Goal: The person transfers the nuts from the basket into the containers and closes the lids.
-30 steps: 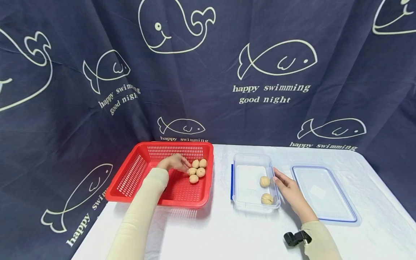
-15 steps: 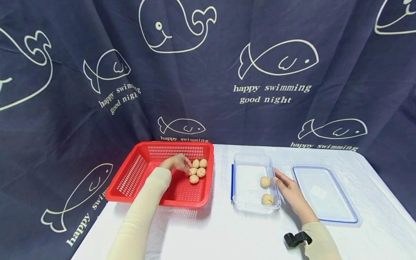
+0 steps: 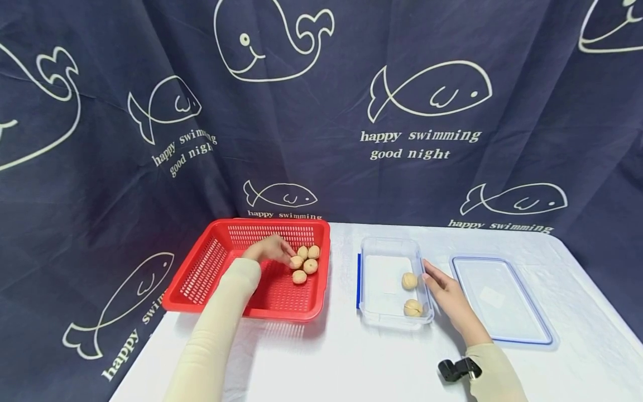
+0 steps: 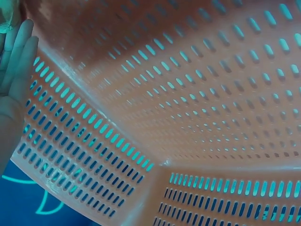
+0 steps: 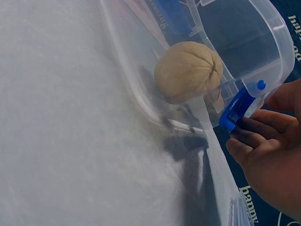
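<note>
My left hand (image 3: 273, 249) reaches into the red basket (image 3: 236, 314) and pinches a walnut (image 3: 296, 262) in its fingertips. Several more walnuts (image 3: 310, 266) lie close beside it at the basket's right end. In the left wrist view the walnut (image 4: 8, 15) shows only at the top left corner, above the fingers (image 4: 21, 63). My right hand (image 3: 449, 298) holds the clear plastic container (image 3: 382, 321) by its right side, thumb at the rim. The right wrist view has its fingers against a blue latch (image 5: 237, 109). Two walnuts (image 3: 413, 307) sit inside the container along that side.
A clear lid (image 3: 502, 301) with a blue seal lies on the white table (image 3: 321, 363), right of the container. A dark curtain (image 3: 321, 123) with fish drawings hangs behind the table. A black device (image 3: 458, 369) is strapped at the right wrist.
My left hand has drawn slightly back to the left, and the walnut at its fingertips has shifted up and left, away from the others. The right hand and container stay put.
</note>
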Motion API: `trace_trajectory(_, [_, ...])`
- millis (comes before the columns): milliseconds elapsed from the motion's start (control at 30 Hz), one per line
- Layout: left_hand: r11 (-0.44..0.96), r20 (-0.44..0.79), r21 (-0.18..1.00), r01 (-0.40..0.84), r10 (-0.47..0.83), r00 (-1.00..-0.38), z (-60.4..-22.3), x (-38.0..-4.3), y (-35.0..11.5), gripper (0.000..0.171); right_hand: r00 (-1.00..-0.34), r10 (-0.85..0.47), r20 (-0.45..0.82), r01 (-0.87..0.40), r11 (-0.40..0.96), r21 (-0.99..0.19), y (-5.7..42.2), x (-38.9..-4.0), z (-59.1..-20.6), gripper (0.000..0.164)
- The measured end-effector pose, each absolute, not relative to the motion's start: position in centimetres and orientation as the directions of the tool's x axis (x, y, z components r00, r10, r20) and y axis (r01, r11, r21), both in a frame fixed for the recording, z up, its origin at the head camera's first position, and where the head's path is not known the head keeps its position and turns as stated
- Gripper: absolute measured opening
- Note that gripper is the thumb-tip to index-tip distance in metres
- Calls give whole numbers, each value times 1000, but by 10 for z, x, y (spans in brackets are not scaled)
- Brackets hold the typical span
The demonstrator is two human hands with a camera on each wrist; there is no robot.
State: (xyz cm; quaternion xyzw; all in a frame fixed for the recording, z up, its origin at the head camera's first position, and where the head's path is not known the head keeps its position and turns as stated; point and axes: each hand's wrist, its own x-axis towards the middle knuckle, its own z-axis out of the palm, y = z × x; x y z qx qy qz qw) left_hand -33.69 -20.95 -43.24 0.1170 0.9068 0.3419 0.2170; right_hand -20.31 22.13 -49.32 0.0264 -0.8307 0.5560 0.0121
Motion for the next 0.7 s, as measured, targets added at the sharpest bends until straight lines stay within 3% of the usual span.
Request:
trace_trajectory(433, [635,-279,772,32,384,-880,-421,-334,-214,25,-999,-27,46,-53,367,-929,220,-202,-491,56])
trace_trajectory(700, [638,-219,764,94,394,-893,-418,-334,-213,28,-998,-26,55,-61,378,-924,221,-204,-493,56])
